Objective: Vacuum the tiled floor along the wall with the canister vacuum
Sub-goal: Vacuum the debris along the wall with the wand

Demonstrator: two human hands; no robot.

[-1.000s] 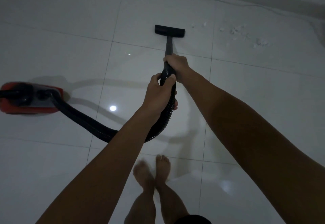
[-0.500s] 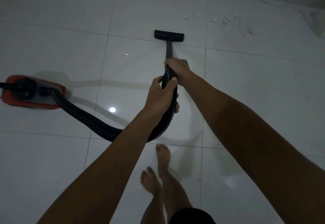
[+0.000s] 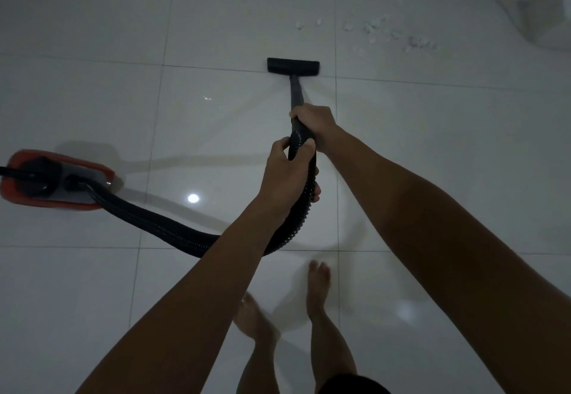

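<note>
While both your hands, left (image 3: 285, 174) and right (image 3: 313, 123), clamp curled fingers round the wand (image 3: 296, 94), its nozzle (image 3: 293, 66) sits beyond them; crumbs (image 3: 370, 27) lie farther right, so a straight push may miss them.

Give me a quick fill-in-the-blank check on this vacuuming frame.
1. Both hands grip the black ____ end of the vacuum wand.
2. The white crumbs lie ahead and to the ____ of the floor nozzle.
3. The canister has a ____ body.

Missing words: hose; right; red
</note>
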